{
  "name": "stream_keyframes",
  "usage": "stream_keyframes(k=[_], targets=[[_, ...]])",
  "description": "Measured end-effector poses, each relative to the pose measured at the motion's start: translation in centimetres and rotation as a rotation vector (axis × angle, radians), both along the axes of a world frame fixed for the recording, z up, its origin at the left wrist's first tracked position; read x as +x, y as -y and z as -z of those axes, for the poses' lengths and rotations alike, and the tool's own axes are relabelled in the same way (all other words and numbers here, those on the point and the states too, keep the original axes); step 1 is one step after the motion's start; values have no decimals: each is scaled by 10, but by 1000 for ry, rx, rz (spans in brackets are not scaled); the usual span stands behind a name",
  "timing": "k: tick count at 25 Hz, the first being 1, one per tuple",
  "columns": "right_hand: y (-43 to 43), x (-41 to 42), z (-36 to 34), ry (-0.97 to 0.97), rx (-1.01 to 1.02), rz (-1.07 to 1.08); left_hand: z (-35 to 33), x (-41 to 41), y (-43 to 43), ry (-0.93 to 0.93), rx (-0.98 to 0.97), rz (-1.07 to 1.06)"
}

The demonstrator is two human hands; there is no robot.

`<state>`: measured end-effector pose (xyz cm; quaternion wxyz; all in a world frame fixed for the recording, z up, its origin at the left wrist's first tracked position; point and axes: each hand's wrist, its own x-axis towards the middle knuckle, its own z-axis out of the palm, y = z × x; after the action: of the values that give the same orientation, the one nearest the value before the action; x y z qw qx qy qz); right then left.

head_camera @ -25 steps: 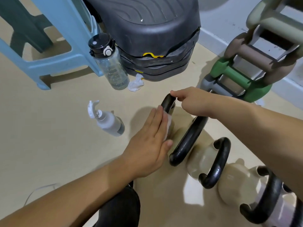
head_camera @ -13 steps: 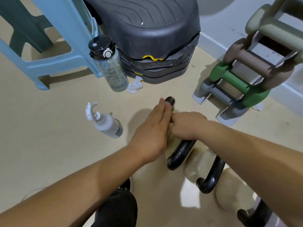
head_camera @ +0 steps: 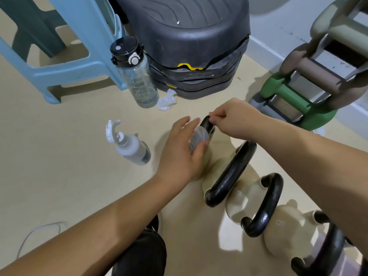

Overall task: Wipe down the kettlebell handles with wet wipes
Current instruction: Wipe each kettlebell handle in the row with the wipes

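Head view. A row of cream, rounded kettlebells (head_camera: 239, 204) sits on the floor. Work is on the farthest one's thick black loop handle (head_camera: 229, 176).

- **Right hand (head_camera: 237, 120):** half a second ago it was lower on the bar, against the left hand. It is now back at the far bend, fingertips curled and pinching it steady.
- **Left hand (head_camera: 179, 154):** just beside that pinch and no longer flat. Thumb and fingers cup the crumpled white wet wipe (head_camera: 198, 139) against the far upright.

Judgement: wiping has reached this handle's end, and the nearer handles are probably next.
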<state>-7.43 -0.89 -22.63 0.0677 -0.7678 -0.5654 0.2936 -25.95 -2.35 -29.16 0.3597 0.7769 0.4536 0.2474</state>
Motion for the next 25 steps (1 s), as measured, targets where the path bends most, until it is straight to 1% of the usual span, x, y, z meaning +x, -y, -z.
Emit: stream_keyframes(k=[1, 2, 4, 5, 7, 9, 10, 11, 13, 14, 15, 17, 19, 22, 24, 25], targets=[[0, 1, 0, 1, 2, -3, 1, -3, 8, -8, -81, -13], [0, 1, 0, 14, 4, -13, 3, -6, 18, -57, -146, 3], [0, -1, 0, 33, -2, -37, 3, -14, 35, -191, -215, 42], [1, -2, 0, 26, -4, -40, 2, -17, 39, -222, -217, 43], [2, -4, 0, 6, 5, -25, -4, -13, 36, -252, -131, 32], [1, -5, 0, -15, 15, -4, -9, 6, 16, -370, -62, 29], [0, -4, -1, -54, 9, 29, -10, 22, 0, -444, -65, 46], [0, -3, -5, -120, -17, 73, -11, 35, -18, -476, -107, 71], [1, -2, -10, -232, -51, 113, -15, 54, -45, -383, -291, 120], [2, 0, -12, -251, -58, 112, -14, 59, -51, -335, -351, 113], [3, 1, -13, -246, -67, 99, -14, 61, -53, -323, -356, 99], [1, 0, -14, -175, -91, 24, -10, 52, -34, -372, -227, 75], [0, -3, -15, -68, -99, -63, -3, 32, -3, -354, -99, 75], [1, -6, -18, -30, -111, -108, 9, -10, 32, -181, -98, 85], [4, -10, -19, -28, -121, -121, 14, -23, 37, -144, -85, 62], [4, -10, -18, -17, -129, -126, 12, -20, 35, -164, -81, 68]])
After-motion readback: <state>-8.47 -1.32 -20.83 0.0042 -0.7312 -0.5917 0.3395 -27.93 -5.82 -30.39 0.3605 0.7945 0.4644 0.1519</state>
